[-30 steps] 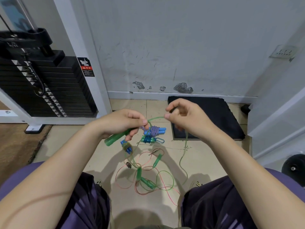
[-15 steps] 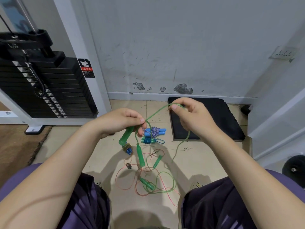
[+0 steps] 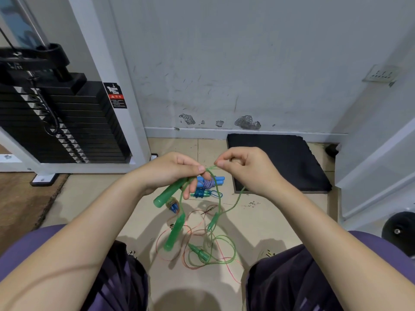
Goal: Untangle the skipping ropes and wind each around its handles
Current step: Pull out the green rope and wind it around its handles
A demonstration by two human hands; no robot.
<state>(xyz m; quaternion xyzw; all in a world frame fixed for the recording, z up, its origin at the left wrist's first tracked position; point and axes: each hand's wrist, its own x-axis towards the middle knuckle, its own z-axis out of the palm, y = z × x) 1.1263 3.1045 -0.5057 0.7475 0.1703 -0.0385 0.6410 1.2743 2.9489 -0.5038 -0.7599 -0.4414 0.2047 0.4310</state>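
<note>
Where tiled floor (image 3: 89,198) meets wall (image 3: 224,63): black mat (image 3: 280,162).

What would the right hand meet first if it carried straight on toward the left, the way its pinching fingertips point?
Most likely the left hand: the right hand pinches the green rope with its fingertips aimed at the left thumb, a small gap away. Depth between them is unclear.

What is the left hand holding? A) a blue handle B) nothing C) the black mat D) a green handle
D: the left hand is curled round a green handle, while the right hand pinches the green rope.
</note>
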